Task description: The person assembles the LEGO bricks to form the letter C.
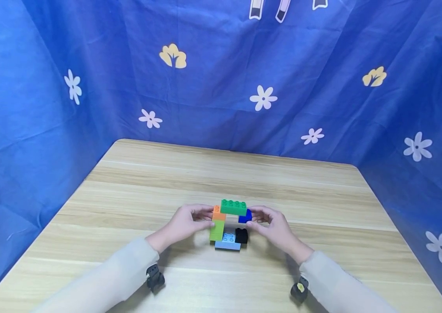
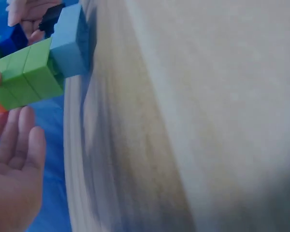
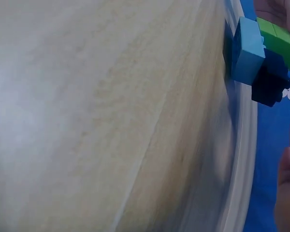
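A toy brick structure stands on the table: a light blue brick (image 1: 227, 245) at the bottom, a black brick (image 1: 241, 235) on its right end, and stacked lime green bricks (image 1: 217, 230) on its left. An orange brick (image 1: 218, 214) tops the lime stack. From it a green brick (image 1: 233, 208) reaches rightward, with a dark blue brick (image 1: 245, 216) under its right end. A gap separates the dark blue and black bricks. My left hand (image 1: 187, 224) holds the stack near the orange brick between thumb and fingers. Thumb and fingers of my right hand (image 1: 271, 224) pinch the dark blue brick.
The wooden table (image 1: 158, 174) extends around the bricks on all sides. Blue cloth (image 1: 213, 87) with printed flowers hangs behind it and along both sides. A dark wrist device (image 1: 155, 278) sits at the left cuff, and another wrist device (image 1: 300, 290) at the right.
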Available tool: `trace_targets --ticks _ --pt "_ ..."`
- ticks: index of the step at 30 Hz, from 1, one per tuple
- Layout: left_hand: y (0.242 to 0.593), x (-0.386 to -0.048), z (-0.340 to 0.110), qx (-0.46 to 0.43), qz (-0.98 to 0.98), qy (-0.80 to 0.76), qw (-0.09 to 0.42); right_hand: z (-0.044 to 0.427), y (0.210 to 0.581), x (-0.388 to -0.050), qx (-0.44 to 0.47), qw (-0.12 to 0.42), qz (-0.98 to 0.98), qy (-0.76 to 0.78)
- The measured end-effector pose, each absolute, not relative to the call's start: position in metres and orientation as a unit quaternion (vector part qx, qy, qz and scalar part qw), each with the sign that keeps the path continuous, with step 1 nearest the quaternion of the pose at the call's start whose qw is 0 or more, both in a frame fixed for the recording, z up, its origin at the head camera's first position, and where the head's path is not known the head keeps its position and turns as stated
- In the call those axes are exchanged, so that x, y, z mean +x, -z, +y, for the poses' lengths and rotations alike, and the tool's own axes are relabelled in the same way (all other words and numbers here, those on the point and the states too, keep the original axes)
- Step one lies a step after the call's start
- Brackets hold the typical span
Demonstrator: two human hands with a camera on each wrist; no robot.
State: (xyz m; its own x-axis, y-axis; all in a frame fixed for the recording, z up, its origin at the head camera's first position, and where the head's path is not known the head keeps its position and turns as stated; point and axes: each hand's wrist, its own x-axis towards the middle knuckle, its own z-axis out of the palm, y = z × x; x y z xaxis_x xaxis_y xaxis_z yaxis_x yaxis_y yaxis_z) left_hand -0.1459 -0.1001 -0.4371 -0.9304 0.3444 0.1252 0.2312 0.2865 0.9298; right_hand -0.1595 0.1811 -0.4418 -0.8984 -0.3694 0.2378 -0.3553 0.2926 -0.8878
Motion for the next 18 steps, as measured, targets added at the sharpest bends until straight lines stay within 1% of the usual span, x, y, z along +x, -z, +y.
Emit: trace_targets --ticks 3,6,11,13,18 --pt "0.439 -0.153 -0.099 0.153 0.798 -0.579 0.059 0.177 0.445 -0.166 -0.194 0.017 0.796 0.574" --pt "0.441 -0.158 -0.096 0.118 0.808 -0.575 0.057 0.172 0.449 -0.173 -0.155 0.020 0.793 0.589" --pt "0.444 -0.165 -0.090 0.071 0.816 -0.571 0.054 0.162 0.456 -0.182 -0.105 0.013 0.802 0.588" --pt "0.445 -0.168 -0.088 0.063 0.817 -0.571 0.056 0.160 0.460 -0.185 -0.095 0.008 0.814 0.573" --pt "0.448 -0.171 -0.087 0.058 0.827 -0.557 0.051 0.156 0.466 -0.188 -0.103 -0.008 0.843 0.528"
